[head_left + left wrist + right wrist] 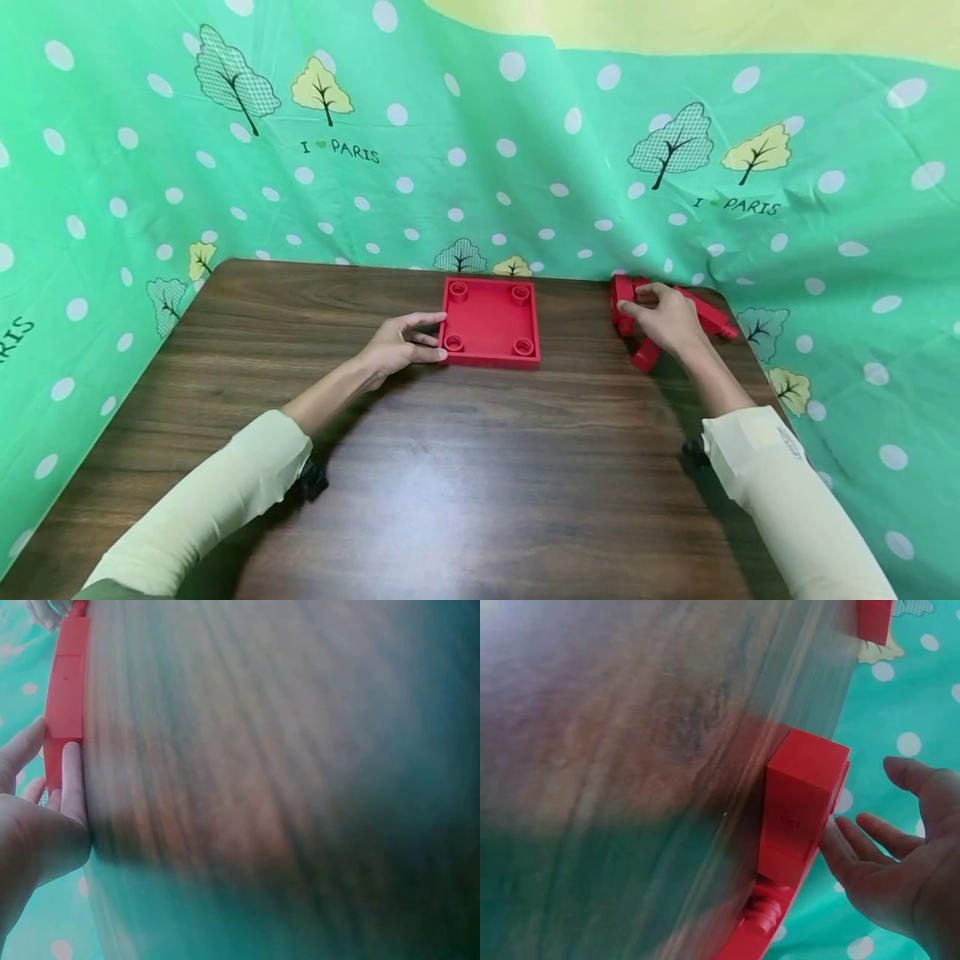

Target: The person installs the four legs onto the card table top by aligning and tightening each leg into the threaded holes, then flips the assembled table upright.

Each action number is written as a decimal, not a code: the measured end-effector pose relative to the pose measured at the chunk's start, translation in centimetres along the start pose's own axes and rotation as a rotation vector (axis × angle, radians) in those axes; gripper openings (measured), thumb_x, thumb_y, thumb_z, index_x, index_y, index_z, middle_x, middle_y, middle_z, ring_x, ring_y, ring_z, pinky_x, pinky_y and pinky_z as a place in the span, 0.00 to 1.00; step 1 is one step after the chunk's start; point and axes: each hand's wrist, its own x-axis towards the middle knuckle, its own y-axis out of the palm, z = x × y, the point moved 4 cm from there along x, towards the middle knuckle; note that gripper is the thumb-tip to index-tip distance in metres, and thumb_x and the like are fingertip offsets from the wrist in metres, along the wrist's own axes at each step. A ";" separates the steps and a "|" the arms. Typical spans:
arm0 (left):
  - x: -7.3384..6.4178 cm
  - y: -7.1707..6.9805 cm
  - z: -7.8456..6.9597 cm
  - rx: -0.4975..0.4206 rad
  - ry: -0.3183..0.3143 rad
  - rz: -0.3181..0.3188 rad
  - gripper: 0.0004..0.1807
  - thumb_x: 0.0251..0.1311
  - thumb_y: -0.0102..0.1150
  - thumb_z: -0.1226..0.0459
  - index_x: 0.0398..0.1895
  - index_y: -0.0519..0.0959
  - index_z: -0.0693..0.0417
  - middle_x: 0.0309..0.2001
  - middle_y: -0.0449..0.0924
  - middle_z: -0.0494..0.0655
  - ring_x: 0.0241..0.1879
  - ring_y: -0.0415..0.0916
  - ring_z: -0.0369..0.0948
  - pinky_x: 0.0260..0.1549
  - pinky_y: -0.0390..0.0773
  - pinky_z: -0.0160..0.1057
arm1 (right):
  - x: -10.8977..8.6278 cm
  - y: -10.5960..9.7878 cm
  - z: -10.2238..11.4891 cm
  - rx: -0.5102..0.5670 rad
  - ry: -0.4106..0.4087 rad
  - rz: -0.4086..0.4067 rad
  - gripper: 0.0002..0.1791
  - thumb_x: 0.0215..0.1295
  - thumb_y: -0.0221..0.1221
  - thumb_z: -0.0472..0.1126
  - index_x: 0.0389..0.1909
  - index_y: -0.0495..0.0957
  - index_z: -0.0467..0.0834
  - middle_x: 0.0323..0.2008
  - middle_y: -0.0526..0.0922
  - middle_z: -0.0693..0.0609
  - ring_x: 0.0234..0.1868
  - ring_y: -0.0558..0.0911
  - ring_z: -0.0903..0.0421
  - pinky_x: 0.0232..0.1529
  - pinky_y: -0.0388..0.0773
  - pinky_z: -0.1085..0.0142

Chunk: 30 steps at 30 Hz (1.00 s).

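Note:
A square red plastic panel (487,321) lies on the table with a raised rim and a round threaded socket at each corner. My left hand (405,343) is at its left edge, thumb and fingertips touching the rim. In the left wrist view, the panel's side (66,697) shows beyond those fingers. At the far right, several red block-shaped legs with threaded screw ends (705,315) lie together. My right hand (666,318) reaches over them, fingers apart. The right wrist view shows its fingertips right beside one red leg (802,802), with a screw thread (763,907) below.
The brown wooden table (450,467) has its back edge close behind the panel and legs. A green dotted cloth (480,167) with tree prints hangs behind and along both sides.

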 end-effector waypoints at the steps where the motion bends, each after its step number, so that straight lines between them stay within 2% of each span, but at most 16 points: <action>1: -0.1 0.0 0.0 -0.002 -0.001 0.000 0.43 0.63 0.81 0.73 0.82 0.78 0.47 0.72 0.84 0.61 0.58 0.87 0.42 0.50 0.90 0.31 | 0.2 0.1 0.0 0.003 0.009 0.005 0.41 0.84 0.60 0.61 0.80 0.71 0.32 0.74 0.79 0.29 0.71 0.80 0.31 0.72 0.82 0.35; 11: -0.5 -0.2 0.4 0.019 0.015 -0.011 0.42 0.62 0.81 0.73 0.81 0.79 0.48 0.74 0.83 0.59 0.60 0.87 0.43 0.49 0.88 0.29 | 1.9 0.7 -0.1 -0.010 0.031 0.003 0.41 0.83 0.61 0.60 0.79 0.72 0.31 0.72 0.80 0.28 0.63 0.85 0.34 0.67 0.85 0.39; 17: -0.8 -0.2 0.3 0.012 0.004 -0.006 0.43 0.60 0.82 0.73 0.80 0.80 0.48 0.72 0.85 0.58 0.59 0.86 0.42 0.49 0.88 0.30 | 2.8 0.8 -0.2 0.012 0.072 0.003 0.41 0.82 0.63 0.59 0.79 0.71 0.30 0.73 0.80 0.28 0.70 0.79 0.32 0.71 0.82 0.39; 21: -1.0 -0.1 0.3 0.018 -0.001 0.007 0.43 0.60 0.83 0.73 0.80 0.80 0.48 0.72 0.85 0.58 0.60 0.86 0.44 0.49 0.88 0.31 | 3.2 0.9 -0.3 0.020 0.088 -0.002 0.41 0.81 0.65 0.57 0.79 0.71 0.30 0.72 0.80 0.28 0.71 0.79 0.32 0.71 0.82 0.41; 26: -1.1 -0.1 0.4 0.007 -0.001 0.013 0.42 0.60 0.83 0.73 0.79 0.80 0.48 0.72 0.85 0.58 0.60 0.85 0.44 0.49 0.89 0.31 | 3.6 1.1 -0.4 0.033 0.077 0.008 0.42 0.79 0.69 0.55 0.80 0.70 0.30 0.74 0.79 0.28 0.71 0.79 0.31 0.71 0.82 0.40; 30: -1.1 -0.1 0.4 0.002 0.008 0.011 0.42 0.59 0.83 0.73 0.79 0.81 0.48 0.71 0.85 0.58 0.59 0.85 0.44 0.49 0.89 0.31 | 3.9 1.5 -0.5 0.049 0.046 0.056 0.42 0.79 0.69 0.52 0.82 0.69 0.32 0.76 0.77 0.28 0.73 0.78 0.31 0.73 0.81 0.38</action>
